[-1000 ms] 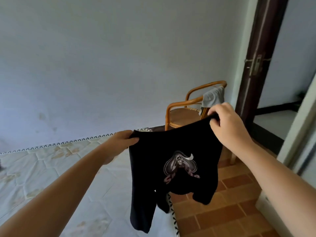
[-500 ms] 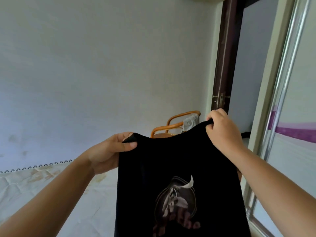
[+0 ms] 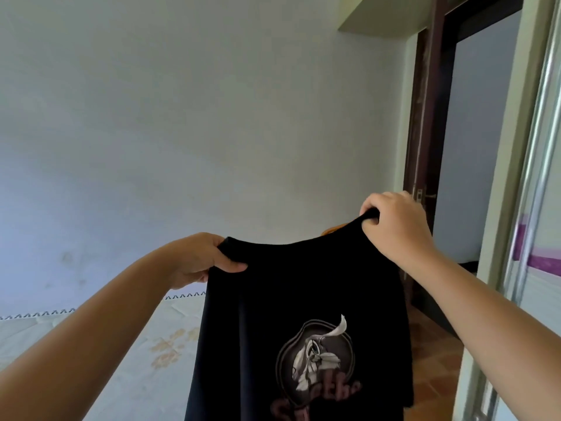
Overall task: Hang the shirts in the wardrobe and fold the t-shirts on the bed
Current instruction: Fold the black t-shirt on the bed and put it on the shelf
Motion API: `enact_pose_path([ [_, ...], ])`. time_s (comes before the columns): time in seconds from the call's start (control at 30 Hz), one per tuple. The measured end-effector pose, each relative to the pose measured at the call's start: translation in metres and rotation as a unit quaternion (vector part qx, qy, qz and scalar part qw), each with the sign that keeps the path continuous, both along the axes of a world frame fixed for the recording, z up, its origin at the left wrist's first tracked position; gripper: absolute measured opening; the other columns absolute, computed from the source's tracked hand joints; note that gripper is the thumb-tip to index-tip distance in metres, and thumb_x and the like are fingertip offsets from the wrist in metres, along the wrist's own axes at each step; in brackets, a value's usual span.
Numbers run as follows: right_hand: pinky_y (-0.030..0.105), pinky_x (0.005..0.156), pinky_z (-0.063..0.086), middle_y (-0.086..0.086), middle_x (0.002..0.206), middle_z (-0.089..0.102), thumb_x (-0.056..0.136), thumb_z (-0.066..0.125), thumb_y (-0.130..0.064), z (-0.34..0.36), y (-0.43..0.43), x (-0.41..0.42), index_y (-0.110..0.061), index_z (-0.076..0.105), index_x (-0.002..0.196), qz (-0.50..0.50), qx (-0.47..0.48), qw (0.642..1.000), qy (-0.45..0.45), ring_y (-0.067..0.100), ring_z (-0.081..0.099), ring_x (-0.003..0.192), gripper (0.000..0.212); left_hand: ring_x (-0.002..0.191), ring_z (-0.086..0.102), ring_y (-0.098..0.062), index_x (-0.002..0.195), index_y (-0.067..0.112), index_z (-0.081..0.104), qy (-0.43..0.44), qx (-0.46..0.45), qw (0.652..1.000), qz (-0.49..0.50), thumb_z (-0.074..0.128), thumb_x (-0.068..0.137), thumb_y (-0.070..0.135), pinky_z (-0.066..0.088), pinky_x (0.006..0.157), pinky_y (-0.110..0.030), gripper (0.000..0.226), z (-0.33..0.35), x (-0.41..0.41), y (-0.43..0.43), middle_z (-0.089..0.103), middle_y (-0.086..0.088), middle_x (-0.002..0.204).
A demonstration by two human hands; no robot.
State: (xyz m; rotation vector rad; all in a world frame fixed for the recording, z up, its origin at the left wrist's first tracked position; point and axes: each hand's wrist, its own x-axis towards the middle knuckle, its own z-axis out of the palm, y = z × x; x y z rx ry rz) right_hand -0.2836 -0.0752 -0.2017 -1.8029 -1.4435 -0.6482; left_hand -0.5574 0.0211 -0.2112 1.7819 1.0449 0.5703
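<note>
A black t-shirt (image 3: 303,287) with a round printed figure on its front hangs spread in the air before me. My left hand (image 3: 194,259) pinches its upper left corner between thumb and fingers. My right hand (image 3: 394,223) grips the upper right corner in curled fingers, a little higher than the left. The shirt's lower part runs out of the frame at the bottom. The bed (image 3: 127,344), with a pale patterned sheet, lies below and to the left of the shirt.
A plain pale wall fills the background. A dark wooden door frame (image 3: 425,147) stands at the right, with a sliding wardrobe door (image 3: 543,208) at the far right edge. Brown floor tiles (image 3: 431,354) show beneath the right arm. A wooden chair top (image 3: 334,228) peeks over the shirt.
Both hands have lifted the t-shirt and pulled it wider, so it hangs flatter. The view has tilted upward; the chair is now nearly hidden behind the shirt.
</note>
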Motion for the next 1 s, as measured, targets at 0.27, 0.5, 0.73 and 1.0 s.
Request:
enact_pose_path([
  [0.27, 0.027, 0.055, 0.040, -0.006, 0.065, 0.049, 0.086, 0.042, 0.000, -0.001, 0.009, -0.017, -0.021, 0.053, 0.084, 0.123, -0.055, 0.985, 0.108, 0.011, 0.042, 0.054, 0.024, 0.088, 0.061, -0.006, 0.087, 0.019, 0.069, -0.011, 0.070, 0.995, 0.070, 0.077, 0.072, 0.005, 0.037, 0.089, -0.027, 0.022, 0.006, -0.020, -0.020, 0.072, 0.009, 0.083],
  [0.5, 0.006, 0.047, 0.033, -0.007, 0.064, 0.047, 0.084, 0.043, 0.006, -0.001, 0.019, -0.061, -0.014, 0.056, 0.088, 0.202, -0.007, 0.975, 0.095, 0.005, 0.043, 0.054, 0.024, 0.063, 0.063, 0.004, 0.073, 0.023, 0.068, -0.021, 0.211, 0.964, 0.161, 0.079, 0.068, 0.002, 0.041, 0.060, -0.012, 0.025, 0.018, -0.079, -0.042, 0.069, 0.017, 0.062],
  [0.73, 0.010, 0.053, 0.035, -0.006, 0.060, 0.051, 0.078, 0.047, 0.004, -0.021, 0.066, -0.110, -0.016, 0.054, 0.069, 0.280, -0.031, 0.950, 0.133, 0.009, 0.047, 0.058, 0.023, 0.063, 0.069, -0.008, 0.068, 0.026, 0.076, -0.032, 0.171, 0.962, 0.208, 0.087, 0.003, 0.055, 0.050, 0.053, -0.013, 0.072, 0.002, -0.147, -0.026, 0.073, 0.004, 0.071],
  [1.0, 0.029, 0.069, 0.040, 0.011, 0.111, 0.054, 0.088, 0.036, 0.006, -0.147, 0.199, -0.163, -0.008, 0.054, 0.114, 0.219, -0.219, 0.941, 0.138, 0.030, 0.053, 0.100, 0.034, 0.099, 0.059, -0.030, 0.108, 0.001, 0.057, 0.289, 0.124, 0.889, 0.333, 0.080, 0.072, 0.027, 0.044, 0.079, -0.031, 0.049, -0.128, -0.174, 0.122, 0.062, -0.016, 0.106],
])
